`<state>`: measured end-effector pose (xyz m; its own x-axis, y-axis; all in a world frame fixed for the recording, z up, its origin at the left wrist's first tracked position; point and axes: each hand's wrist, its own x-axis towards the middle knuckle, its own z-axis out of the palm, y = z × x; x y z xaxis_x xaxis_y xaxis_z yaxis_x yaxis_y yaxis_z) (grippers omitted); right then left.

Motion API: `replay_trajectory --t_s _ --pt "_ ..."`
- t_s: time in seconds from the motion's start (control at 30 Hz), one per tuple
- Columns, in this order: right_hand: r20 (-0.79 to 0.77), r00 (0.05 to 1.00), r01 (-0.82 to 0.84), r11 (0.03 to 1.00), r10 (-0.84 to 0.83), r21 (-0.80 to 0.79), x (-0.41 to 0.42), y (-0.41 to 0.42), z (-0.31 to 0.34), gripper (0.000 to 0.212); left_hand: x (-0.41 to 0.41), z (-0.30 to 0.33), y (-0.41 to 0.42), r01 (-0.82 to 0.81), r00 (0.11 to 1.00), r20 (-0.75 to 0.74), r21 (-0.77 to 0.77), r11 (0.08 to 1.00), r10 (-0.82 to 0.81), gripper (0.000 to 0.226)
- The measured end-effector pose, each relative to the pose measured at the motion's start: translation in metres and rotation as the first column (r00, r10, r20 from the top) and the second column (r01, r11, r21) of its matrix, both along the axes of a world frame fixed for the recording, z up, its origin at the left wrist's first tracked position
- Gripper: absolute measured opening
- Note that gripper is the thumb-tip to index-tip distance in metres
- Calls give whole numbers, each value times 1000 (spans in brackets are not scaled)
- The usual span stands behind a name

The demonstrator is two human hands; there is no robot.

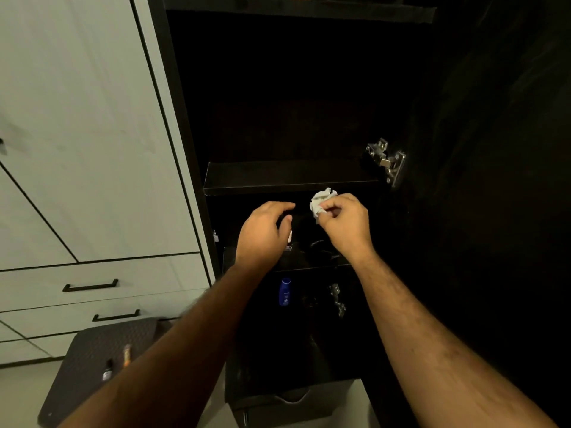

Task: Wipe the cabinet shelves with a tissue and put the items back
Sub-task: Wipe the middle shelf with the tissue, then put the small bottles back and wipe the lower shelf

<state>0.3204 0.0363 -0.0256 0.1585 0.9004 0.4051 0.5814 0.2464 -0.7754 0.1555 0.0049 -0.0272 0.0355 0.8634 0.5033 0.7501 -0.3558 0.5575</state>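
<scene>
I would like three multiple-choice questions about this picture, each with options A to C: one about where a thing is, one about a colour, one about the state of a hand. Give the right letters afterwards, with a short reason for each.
1. Where does the blue bottle stand?
A. On the dark stool
B. On a cabinet shelf below the hands
C. On the top shelf

2. What colour is the tissue?
A. White
B. Red
C. Green

3. What is the right hand doing?
A. Resting flat on a shelf
B. Pulling a drawer handle
C. Pinching the crumpled tissue

Answers:
1 B: it stands inside the dark cabinet, lower than both hands.
2 A: it shows white against the dark interior.
3 C: its fingers curl round the tissue.
</scene>
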Motion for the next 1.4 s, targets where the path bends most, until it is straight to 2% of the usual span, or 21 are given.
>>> replay_trajectory --t_s 0.07,0.13,0.2,0.27,0.4,0.6,0.73,0.83,0.9,1.0,1.1,1.27,1.4 --pt "-24 999 -35 999 34 -25 -3 -3 -4 14 -3 -3 -3 14 998 57 -45 999 -12 31" --pt "-20 997 -73 996 72 -47 -9 -8 -13 14 -6 -9 -9 72 981 189 -123 990 -48 31" --pt "-22 992 -127 988 125 -88 -17 -16 -23 14 -10 -15 -16 144 933 354 -219 965 -59 34" --pt "0 979 -201 970 203 -133 -31 -23 -34 14 -18 -25 -24 167 898 440 -291 942 -24 35" --pt "15 942 -328 931 335 -160 -58 -33 -56 9 -44 -47 -38 142 891 454 -331 933 25 34" --pt "-175 864 -504 824 473 -260 -136 -51 -79 23 -109 -76 -68 12 869 450 -430 903 203 29" --pt "-223 809 -588 741 544 -324 -195 -65 -111 31 -158 -99 -93 -89 788 487 -514 853 376 23" --pt "-252 772 -635 687 584 -354 -241 -70 -131 26 -199 -113 -111 -160 759 472 -533 831 449 19" --pt "-276 744 -665 639 609 -385 -270 -74 -140 30 -227 -122 -121 -198 741 465 -538 819 484 17" --pt "-291 722 -683 582 627 -442 -317 -75 -157 36 -273 -138 -132 -248 690 473 -557 793 548 21" --pt "-323 700 -698 517 636 -495 -365 -76 -174 33 -321 -159 -138 -257 625 500 -593 763 599 30" --pt "-288 727 -655 501 624 -566 -448 -76 -215 25 -401 -205 -135 -210 572 485 -692 690 661 27" --pt "-199 769 -579 531 608 -619 -509 -71 -254 24 -458 -247 -126 -199 553 454 -742 640 698 23"
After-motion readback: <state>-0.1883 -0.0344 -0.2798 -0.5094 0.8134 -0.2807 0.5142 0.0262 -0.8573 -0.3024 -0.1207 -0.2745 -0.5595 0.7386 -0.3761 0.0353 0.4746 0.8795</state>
